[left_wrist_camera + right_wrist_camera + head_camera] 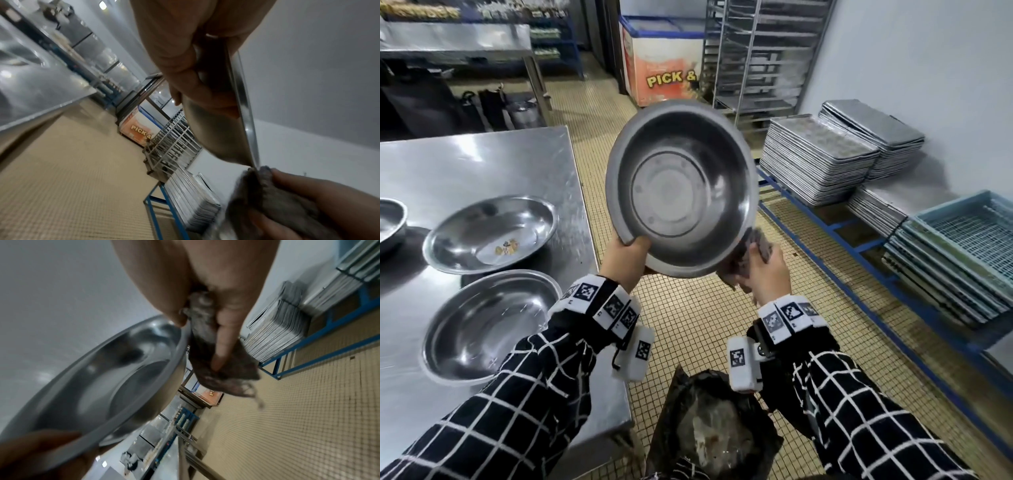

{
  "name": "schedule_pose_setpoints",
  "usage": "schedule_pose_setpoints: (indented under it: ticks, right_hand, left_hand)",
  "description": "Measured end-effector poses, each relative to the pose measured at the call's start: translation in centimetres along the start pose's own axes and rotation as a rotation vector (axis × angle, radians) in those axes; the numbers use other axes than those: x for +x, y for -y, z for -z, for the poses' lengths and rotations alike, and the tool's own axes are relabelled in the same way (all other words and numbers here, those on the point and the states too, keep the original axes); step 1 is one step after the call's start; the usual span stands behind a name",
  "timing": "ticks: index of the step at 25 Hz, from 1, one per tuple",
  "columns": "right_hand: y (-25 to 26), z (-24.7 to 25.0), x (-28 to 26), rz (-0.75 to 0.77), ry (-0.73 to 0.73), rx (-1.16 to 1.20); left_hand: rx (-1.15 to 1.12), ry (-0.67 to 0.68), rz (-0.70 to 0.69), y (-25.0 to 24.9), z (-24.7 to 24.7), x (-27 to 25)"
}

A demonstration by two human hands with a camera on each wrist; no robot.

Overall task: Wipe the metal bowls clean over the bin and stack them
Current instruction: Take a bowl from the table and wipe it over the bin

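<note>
The thin, stiff, probably light and slick metal bowl (pixel 681 188) is best held by its rim, where the left hand (pixel 625 258) pinches it while the right hand (pixel 767 274) clutches a soft rag (pixel 748 255).

Both forearms reach up from the bottom of the head view toward its centre. The left hand (pixel 624 262) sits left of centre, thumb hooked forward and fingers curled behind. The right hand (pixel 767 270), right of centre, has its fingers bunched closed
</note>
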State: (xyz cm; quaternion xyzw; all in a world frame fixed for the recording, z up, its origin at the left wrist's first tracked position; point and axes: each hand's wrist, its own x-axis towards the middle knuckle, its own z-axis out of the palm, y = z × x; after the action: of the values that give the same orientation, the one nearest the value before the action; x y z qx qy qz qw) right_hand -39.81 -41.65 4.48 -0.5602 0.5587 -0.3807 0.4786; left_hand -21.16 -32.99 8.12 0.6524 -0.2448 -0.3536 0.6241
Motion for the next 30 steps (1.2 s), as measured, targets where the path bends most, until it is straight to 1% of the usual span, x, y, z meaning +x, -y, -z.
schedule_pose_setpoints:
  ticks: [2,4,5,6,8,10,11,12,13,14,15,16,17,18,19,21,22,23,25,28,30]
  right_hand:
    - [0.0,-0.4,-0.5,0.097,0.015,-0.076]
    - [0.8,-0.9,-0.5,0.268,0.022,-0.173]
    - [1.3,-1.7,-0.3,0.359,0.049,-0.226]
    - [1.7,-2.7,-0.4,0.442,0.108,-0.287]
    - [1.6,-4.9,-0.9,0.634,0.28,-0.442]
    - [0.3,-6.0,-1.0,0.776,0.434,-0.651]
    - [-0.3,-5.5,-0.6,0.809,0.452,-0.759]
    - [-0.6,-4.6,0.4,0.847,0.406,-0.866]
    - [-0.6,-3.5,1.5,0.878,0.316,-0.978]
    - [-0.5,-2.6,2.5,0.888,0.224,-1.094]
    - [-0.5,-1.7,3.3,0.868,0.156,-1.188]
    - [-0.7,-1.3,3.7,0.832,0.127,-1.227]
    - [-1.0,-1.5,3.5,0.794,0.128,-1.214]
    - [-1.1,-2.3,2.6,0.76,0.156,-1.133]
    - [-1.4,-3.3,1.3,0.738,0.205,-0.995]
    - [-1.7,-5.5,-1.7,0.743,0.275,-0.673]
    - [-1.7,-6.2,-3.0,0.757,0.267,-0.557]
    - [-1.6,-6.4,-3.7,0.761,0.232,-0.496]
    - [-1.7,-5.8,-3.5,0.722,0.153,-0.538]
    - [-2.1,-3.1,-0.4,0.636,-0.004,-0.698]
    - [-1.1,-1.1,1.7,0.582,-0.09,-0.651]
  left_hand:
    - [0.116,-0.026,-0.043,0.2,0.5,0.4]
    - [0.228,-0.005,-0.099,0.0,0.7,0.2]
    - [0.273,0.018,-0.136,-0.3,0.8,0.1]
    - [0.312,0.039,-0.173,-0.5,0.7,-0.1]
    - [0.369,0.052,-0.231,-1.2,0.3,-0.4]
    - [0.441,0.061,-0.286,-2.0,0.0,-0.4]
    - [0.477,0.068,-0.304,-2.4,0.2,-0.4]
    - [0.49,0.072,-0.303,-2.6,0.5,-0.2]
    - [0.492,0.066,-0.302,-2.7,0.8,-0.2]
    - [0.489,0.064,-0.294,-2.8,1.0,-0.2]
    - [0.491,0.066,-0.295,-2.8,1.1,-0.3]
    - [0.498,0.071,-0.3,-2.8,0.9,-0.3]
    - [0.503,0.075,-0.307,-2.8,0.6,-0.4]
    - [0.507,0.075,-0.309,-2.7,0.3,-0.3]
    - [0.518,0.071,-0.311,-2.7,0.0,-0.3]
    - [0.515,0.063,-0.307,-2.9,-0.2,-0.4]
    - [0.488,0.051,-0.297,-2.9,-0.1,-0.2]
    - [0.453,0.04,-0.279,-2.9,0.0,-0.1]
    - [0.366,0.044,-0.229,-2.9,0.4,0.0]
    - [0.279,0.099,-0.174,-3.1,0.7,-0.5]
    - [0.244,0.14,-0.132,-3.0,0.8,-1.1]
